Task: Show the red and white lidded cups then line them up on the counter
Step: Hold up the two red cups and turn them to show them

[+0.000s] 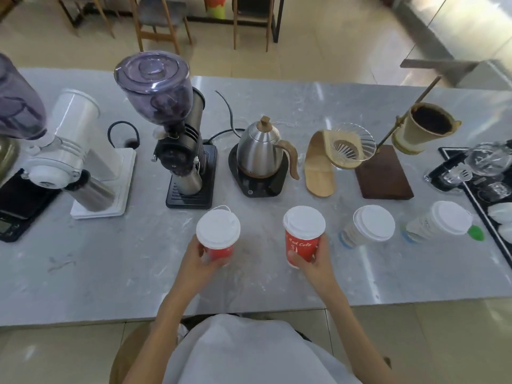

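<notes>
Halfway: left hand [201, 254] & right hand [310, 259] each wrapped round a red cup [219, 252] [300, 248]; two white cups [365, 228] [437, 221] already on counter [110, 259] at right, reds left to place.

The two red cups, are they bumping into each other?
Apart. The head view shows bare grey counter between the left red cup and the right red cup, each held in its own hand.

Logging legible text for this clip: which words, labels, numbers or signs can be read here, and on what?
"Red Cola", roughly; blurred white script: red cup in right hand.
Power symbol: kettle base.
Red cup in left hand: no print visible.
Two white cups: faint print, unreadable.
Scale display: unreadable.
</notes>
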### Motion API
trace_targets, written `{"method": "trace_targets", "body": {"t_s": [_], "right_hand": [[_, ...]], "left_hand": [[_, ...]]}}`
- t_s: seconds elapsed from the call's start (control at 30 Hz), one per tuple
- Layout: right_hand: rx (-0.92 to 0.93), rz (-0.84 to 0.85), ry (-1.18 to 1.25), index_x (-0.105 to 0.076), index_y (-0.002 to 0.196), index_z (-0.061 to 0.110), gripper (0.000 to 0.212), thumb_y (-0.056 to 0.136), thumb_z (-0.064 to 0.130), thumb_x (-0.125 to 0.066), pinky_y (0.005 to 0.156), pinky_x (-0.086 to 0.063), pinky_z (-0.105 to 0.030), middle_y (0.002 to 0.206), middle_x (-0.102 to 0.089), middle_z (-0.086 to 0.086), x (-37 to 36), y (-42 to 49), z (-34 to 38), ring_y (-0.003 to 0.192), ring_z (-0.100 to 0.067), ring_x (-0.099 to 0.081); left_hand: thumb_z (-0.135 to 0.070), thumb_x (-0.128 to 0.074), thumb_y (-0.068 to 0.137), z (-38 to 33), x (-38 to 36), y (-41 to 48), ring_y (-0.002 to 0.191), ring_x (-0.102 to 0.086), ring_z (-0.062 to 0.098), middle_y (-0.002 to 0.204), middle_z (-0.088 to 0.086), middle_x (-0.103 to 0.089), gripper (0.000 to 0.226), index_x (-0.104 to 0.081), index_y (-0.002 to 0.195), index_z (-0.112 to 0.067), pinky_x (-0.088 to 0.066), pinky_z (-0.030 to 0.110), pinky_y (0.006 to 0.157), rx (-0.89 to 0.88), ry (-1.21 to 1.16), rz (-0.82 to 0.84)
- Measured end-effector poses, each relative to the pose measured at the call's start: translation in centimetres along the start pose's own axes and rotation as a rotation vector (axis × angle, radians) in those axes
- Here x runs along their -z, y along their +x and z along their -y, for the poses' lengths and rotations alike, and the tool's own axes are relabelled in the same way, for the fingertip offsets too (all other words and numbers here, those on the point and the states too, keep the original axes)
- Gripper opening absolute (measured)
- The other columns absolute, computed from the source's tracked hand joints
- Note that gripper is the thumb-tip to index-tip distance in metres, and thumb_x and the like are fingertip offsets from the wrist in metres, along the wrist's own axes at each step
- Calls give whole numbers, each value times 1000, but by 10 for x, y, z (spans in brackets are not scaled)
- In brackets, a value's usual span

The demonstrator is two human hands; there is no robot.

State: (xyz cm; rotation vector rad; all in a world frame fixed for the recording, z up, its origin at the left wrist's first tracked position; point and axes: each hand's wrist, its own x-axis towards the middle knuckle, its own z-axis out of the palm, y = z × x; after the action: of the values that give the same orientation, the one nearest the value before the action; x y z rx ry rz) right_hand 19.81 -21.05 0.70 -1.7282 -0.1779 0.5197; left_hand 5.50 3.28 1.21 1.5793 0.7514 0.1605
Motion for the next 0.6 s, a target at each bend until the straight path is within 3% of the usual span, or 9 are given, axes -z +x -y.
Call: {"method": "trace_targets", "body": {"t_s": [0.1, 0.17, 0.23, 0.33, 0.4, 0.5, 0.6], "right_hand": [[-44, 53, 49, -13, 149, 45, 96, 78, 41, -77, 102, -49, -34, 150, -38, 4, 13, -7, 11, 130, -14, -48], [-67, 52, 141, -12, 146, 54, 88, 82, 41, -71, 103, -47, -42, 150, -41, 5, 21, -13, 22, 127, -15, -53], [-95, 71, 296, -16, 144, 58, 77, 87, 44, -65, 97, -50, -40, 148, -46, 6, 29, -15, 40, 123, -17, -58], [-96, 109, 483, -35, 146, 33, 76, 81, 57, -66, 81, -57, -41, 138, -56, -15, 42, -10, 80, 110, -34, -66], [-83, 110, 553, -46, 139, 21, 82, 72, 63, -68, 70, -59, -39, 130, -61, -22, 48, -4, 115, 95, -35, -71], [29, 149, 620, -49, 133, 17, 90, 63, 68, -73, 69, -60, -36, 119, -69, -16, 56, 16, 174, 87, -29, -72], [204, 226, 667, -47, 134, 15, 93, 61, 62, -78, 73, -61, -36, 110, -69, -11, 71, 40, 239, 86, -28, -71]], "left_hand": [[-37, -86, 70, -12, 0, -2, 120, -56, 20, 136, -1, -53, 86, -38, 142, -32, -49, 35, 94, 81, -10, 29], [-57, -80, 67, -24, -1, -7, 117, -58, 18, 136, -3, -54, 89, -38, 143, -34, -50, 33, 91, 110, -78, 54], [-71, -78, 58, -39, -4, -14, 116, -62, 22, 137, -2, -58, 96, -43, 140, -35, -52, 42, 97, 123, -229, 104], [-69, -79, 58, -71, -11, -15, 119, -63, 29, 134, 6, -63, 97, -47, 140, -29, -49, 57, 101, 121, -498, 193], [-67, -78, 64, -107, -22, -8, 119, -63, 28, 133, 9, -64, 91, -49, 140, -25, -52, 53, 97, 41, -582, 216], [-62, -69, 77, -181, -46, 12, 112, -65, 22, 127, 7, -67, 73, -55, 136, -21, -57, 38, 88, -184, -649, 239], [-62, -63, 79, -265, -72, 29, 101, -67, 27, 122, 12, -66, 78, -52, 138, -11, -57, 38, 82, -345, -715, 251]]}}
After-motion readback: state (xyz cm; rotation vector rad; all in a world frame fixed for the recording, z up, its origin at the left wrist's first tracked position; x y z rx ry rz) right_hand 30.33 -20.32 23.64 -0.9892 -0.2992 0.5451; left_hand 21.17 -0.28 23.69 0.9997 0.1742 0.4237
